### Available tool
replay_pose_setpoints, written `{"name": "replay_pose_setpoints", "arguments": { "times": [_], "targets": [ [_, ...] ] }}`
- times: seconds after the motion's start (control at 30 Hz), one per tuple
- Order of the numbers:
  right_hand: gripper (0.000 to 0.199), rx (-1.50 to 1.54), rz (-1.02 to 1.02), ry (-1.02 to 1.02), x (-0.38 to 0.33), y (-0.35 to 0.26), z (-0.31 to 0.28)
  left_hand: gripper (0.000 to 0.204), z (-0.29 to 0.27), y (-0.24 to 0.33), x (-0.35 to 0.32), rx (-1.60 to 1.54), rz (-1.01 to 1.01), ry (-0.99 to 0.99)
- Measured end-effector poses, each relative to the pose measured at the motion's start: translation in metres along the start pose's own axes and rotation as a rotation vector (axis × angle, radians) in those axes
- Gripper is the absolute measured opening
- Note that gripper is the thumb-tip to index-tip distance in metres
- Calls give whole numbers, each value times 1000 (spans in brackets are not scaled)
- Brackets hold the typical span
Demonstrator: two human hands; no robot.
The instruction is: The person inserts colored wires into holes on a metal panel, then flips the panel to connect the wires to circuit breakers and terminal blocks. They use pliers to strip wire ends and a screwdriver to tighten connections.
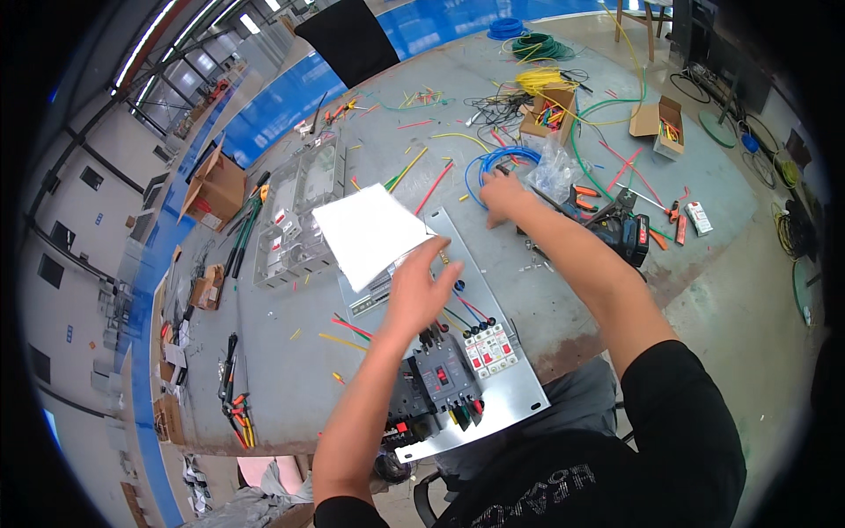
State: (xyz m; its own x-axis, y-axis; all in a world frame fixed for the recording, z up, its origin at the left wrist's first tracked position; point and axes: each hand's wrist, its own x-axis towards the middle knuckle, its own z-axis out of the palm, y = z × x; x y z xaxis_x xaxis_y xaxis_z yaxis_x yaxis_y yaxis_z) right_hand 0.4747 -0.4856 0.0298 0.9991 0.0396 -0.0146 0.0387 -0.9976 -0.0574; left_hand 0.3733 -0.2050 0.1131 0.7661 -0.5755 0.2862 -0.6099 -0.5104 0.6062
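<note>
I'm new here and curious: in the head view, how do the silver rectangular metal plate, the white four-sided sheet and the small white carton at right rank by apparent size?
1. Silver rectangular metal plate
2. White four-sided sheet
3. Small white carton
Each looks clearly larger than the next.

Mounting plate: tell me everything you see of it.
The mounting plate is long, flat and silvery, metal by its look, with slots near its corners. It lies slantwise on the table, near end seemingly past the edge. It carries a dark breaker, white breakers with red switches and coloured wires. A white sheet partly hides its far end; whether the left hand touches it is unclear.
</note>
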Motion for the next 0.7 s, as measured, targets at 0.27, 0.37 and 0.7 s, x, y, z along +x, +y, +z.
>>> {"name": "replay_pose_setpoints", "arguments": {
  "times": [0.27,0.37,0.7],
  "targets": [
    [36,325,187,494,-93,74,-38,47,-8,-99,57,257,-329,-305],
    [32,355,307,104,-129,93,-54,48,-10,-111,57,170,-315,-295],
    [24,587,-23,205,-254,46,-41,33,-51,3,-63,-334,-404,-47]
  ]
}}
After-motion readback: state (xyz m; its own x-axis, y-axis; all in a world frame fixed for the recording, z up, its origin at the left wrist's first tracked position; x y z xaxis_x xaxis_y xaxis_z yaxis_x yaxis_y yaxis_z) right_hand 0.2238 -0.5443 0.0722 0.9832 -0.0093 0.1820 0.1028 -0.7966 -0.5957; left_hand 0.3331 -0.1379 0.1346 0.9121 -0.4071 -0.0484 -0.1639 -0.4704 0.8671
